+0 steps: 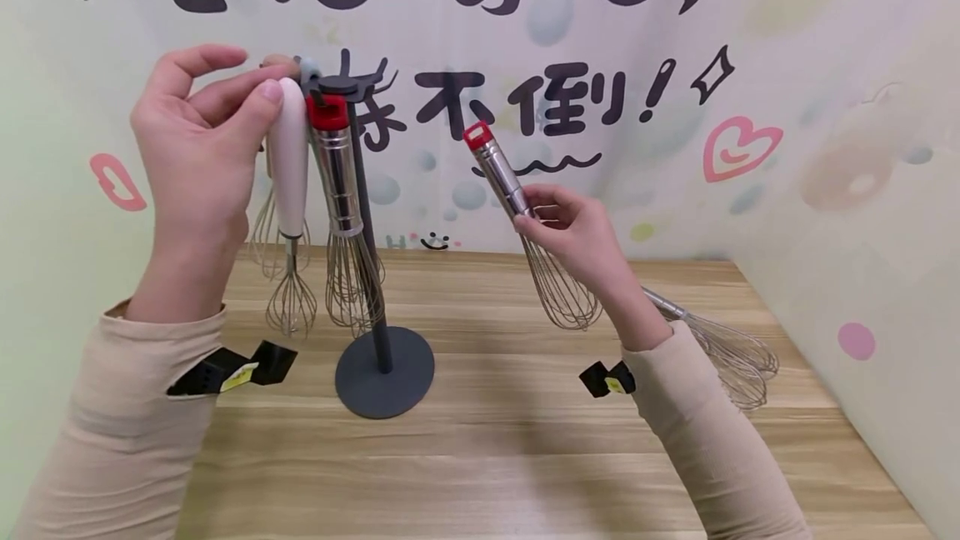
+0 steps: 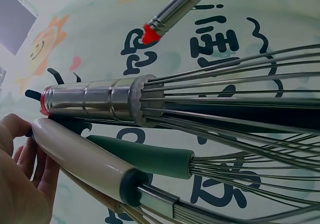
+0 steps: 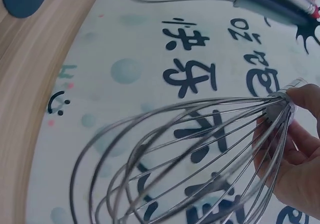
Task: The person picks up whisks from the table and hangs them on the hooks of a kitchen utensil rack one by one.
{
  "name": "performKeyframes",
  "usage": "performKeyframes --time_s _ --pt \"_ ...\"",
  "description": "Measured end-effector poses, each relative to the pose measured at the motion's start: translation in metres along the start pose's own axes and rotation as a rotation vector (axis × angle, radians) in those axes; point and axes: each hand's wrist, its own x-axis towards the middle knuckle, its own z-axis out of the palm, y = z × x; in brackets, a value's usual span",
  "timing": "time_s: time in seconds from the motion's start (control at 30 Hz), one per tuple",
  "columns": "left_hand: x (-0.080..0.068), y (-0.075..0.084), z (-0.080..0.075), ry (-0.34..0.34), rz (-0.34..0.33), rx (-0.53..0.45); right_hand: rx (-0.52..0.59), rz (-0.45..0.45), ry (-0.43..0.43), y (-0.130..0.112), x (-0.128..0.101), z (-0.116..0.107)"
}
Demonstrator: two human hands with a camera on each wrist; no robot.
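A dark grey rack [image 1: 384, 371] stands on the wooden table with whisks hanging from its top hooks. My left hand [image 1: 272, 80] pinches the top end of a white-handled whisk [image 1: 288, 158] at the hooks. Beside it hangs a steel whisk with a red cap [image 1: 337, 182]. In the left wrist view the white handle [image 2: 85, 156] lies beside a green handle [image 2: 145, 156] and the steel handle [image 2: 95, 99], with my left hand [image 2: 27, 139] at the white handle's end. My right hand [image 1: 534, 219] grips a second red-capped steel whisk [image 1: 498, 169], tilted, cap up. Its wires [image 3: 190, 154] fill the right wrist view, next to my right hand [image 3: 282, 116].
Another steel whisk [image 1: 720, 340] lies on the table [image 1: 510, 457] at the right, partly behind my right forearm. A decorated wall [image 1: 570, 98] stands close behind the rack and another closes the right side. A further whisk [image 1: 266, 240] hangs behind my left hand.
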Motion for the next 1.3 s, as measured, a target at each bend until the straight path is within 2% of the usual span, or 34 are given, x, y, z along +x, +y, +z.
performKeyframes --time_s 0.2,0.43,0.67,1.07,1.3 --pt "0.0 0.0 -0.001 -0.008 0.0 0.0 0.034 -0.057 -0.023 -0.019 -0.005 0.003" --pt "0.001 0.0 -0.002 -0.005 -0.008 -0.053 0.076 -0.059 -0.053 -0.038 -0.008 0.005" --pt "0.0 -0.002 -0.002 -0.012 0.018 -0.036 0.101 -0.073 -0.059 -0.05 -0.01 0.008" --pt "0.0 -0.004 -0.001 0.039 0.023 -0.036 0.145 -0.134 -0.102 -0.068 -0.009 0.016" --pt "0.0 -0.006 -0.003 0.061 0.033 -0.033 0.178 -0.199 -0.111 -0.074 -0.009 0.023"
